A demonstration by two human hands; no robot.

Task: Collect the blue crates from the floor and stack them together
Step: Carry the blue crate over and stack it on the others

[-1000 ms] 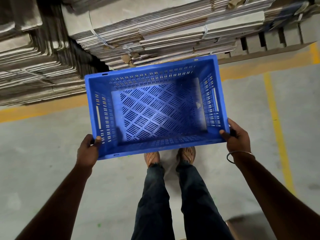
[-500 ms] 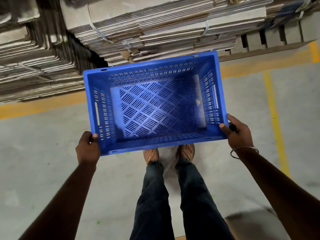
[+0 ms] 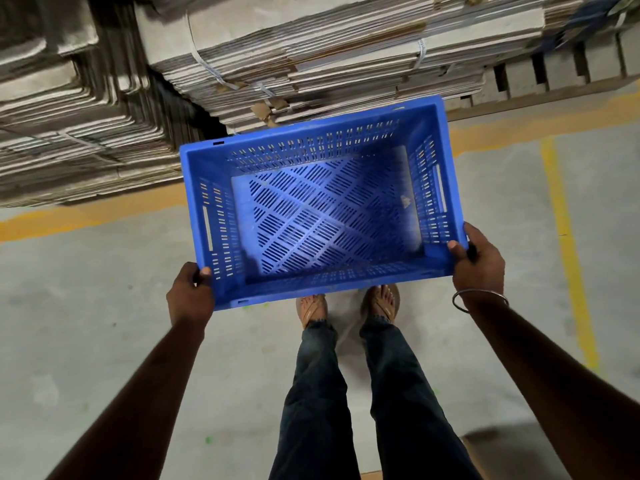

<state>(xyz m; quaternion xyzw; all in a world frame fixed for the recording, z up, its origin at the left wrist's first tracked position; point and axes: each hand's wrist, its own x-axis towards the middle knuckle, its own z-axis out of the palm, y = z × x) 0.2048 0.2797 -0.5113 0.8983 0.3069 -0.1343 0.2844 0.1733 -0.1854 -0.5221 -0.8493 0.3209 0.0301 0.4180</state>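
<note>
**Head view: one blue crate held off the floor in both hands**

Head camera, looking down. The grey concrete floor (image 3: 86, 323) fills most of the picture, crossed by a broad orange band (image 3: 79, 213) beyond the fingers and a thin yellow line (image 3: 571, 271) running just outside the right hand. Past the orange band, well beyond the fingertips, stand strapped stacks of flattened cardboard (image 3: 311, 53), with a second stack (image 3: 62, 109) off to the left of them.

The blue crate (image 3: 322, 216) is next in size. It is held in the air in front of the person, open side up, with nothing inside but a small scrap near its right wall. Its slotted bottom shows a diamond pattern. Its far rim overlaps the cardboard in the picture.

The person's legs in dark trousers (image 3: 349, 403) stand below the crate, the sandalled feet (image 3: 346, 304) showing just under its near rim, between the two hands.

The left hand (image 3: 189, 296) grips the crate's near left corner, thumb hooked over the rim and the other fingers hidden beneath it. The right hand (image 3: 479, 263) grips the near right corner in the same way, thumb on top of the rim. A thin metal bangle (image 3: 479, 299) circles the right wrist.
</note>
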